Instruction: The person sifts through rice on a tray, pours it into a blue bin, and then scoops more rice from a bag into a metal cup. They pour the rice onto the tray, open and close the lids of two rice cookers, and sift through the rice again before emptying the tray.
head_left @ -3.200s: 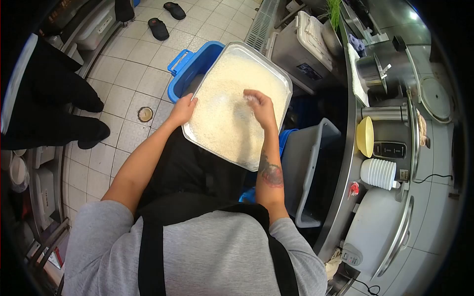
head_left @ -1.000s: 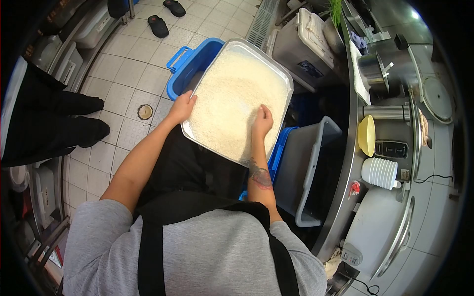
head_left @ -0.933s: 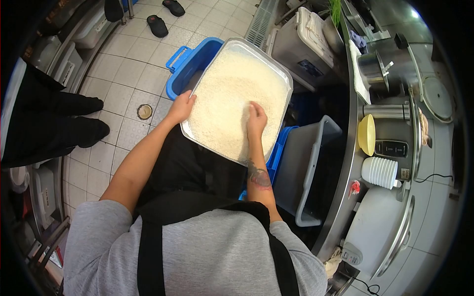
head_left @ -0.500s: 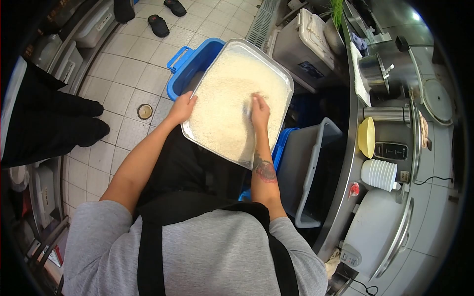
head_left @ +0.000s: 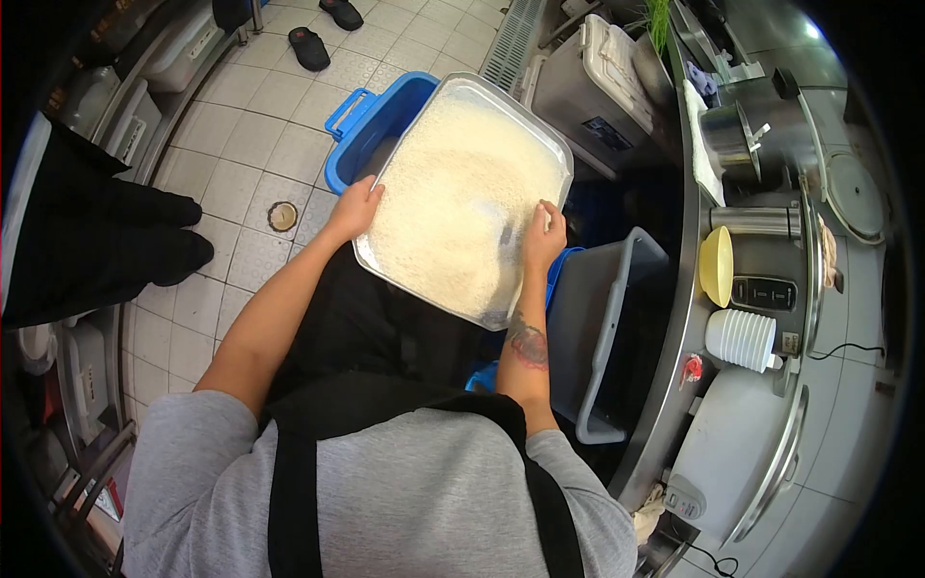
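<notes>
A metal tray [head_left: 376, 258] spread with pale cream grains [head_left: 438, 183] is tilted in front of me, overlapping a blue bin [head_left: 356, 159]. My left hand [head_left: 358, 207] grips the tray's left edge, thumb over the rim. At the right side, my right hand [head_left: 545, 234] has its fingers curled in close to the rim; I cannot tell what is between them. Left of that hand, the grains are thin, and a patch of grey metal shows through.
Right of the tray stands a grey tub [head_left: 593, 328]. The steel counter carries a yellow bowl [head_left: 715, 268], stacked white bowls [head_left: 740, 339] and a pot [head_left: 729, 140]. A lidded bin [head_left: 593, 91] is at the back. At left, another person's dark trouser legs [head_left: 106, 231] show.
My right hand has moved right from over the middle of the grains to the tray's right side. My left hand keeps its place on the rim.
</notes>
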The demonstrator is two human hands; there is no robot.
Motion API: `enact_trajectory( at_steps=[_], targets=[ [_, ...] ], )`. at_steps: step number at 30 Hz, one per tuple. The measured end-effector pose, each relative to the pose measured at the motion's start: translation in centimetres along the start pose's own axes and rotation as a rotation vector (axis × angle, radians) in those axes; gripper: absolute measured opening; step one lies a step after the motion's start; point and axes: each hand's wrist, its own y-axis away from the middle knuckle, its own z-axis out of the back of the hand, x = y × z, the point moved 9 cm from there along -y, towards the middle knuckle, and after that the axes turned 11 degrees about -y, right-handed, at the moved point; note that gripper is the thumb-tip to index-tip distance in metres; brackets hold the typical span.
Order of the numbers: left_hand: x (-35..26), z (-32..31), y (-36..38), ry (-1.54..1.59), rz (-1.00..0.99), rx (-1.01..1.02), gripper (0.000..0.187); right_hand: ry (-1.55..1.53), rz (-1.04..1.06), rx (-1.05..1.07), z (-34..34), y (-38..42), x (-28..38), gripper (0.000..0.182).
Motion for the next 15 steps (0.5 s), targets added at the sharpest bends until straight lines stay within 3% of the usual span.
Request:
enact_trajectory(
  at_steps=[5, 9, 11, 15],
  targets=[
    [0.8, -0.4, -0.4, -0.003, -0.006, -0.007, 0.030, 0.182, 0.069, 0.051, -1.3, 1.8, -3.3, 0.037],
    [0.4, -0.2, -0.2, -0.011, -0.037, -0.041, 0.030, 0.056, 0.027, 0.080, -3.2, 3.8, -1.8, 0.041],
    [0.2, 0.0, -0.1, 0.003, 0.006, -0.022, 0.031, 0.013, 0.082, 0.269, -5.6, 4.9, 0.1, 0.040],
    [0.6, -0.2, -0.3, -0.018, -0.021, -0.025, 0.031, -0.008, 0.084, 0.350, -7.8, 6.5, 3.3, 0.037]
  ],
)
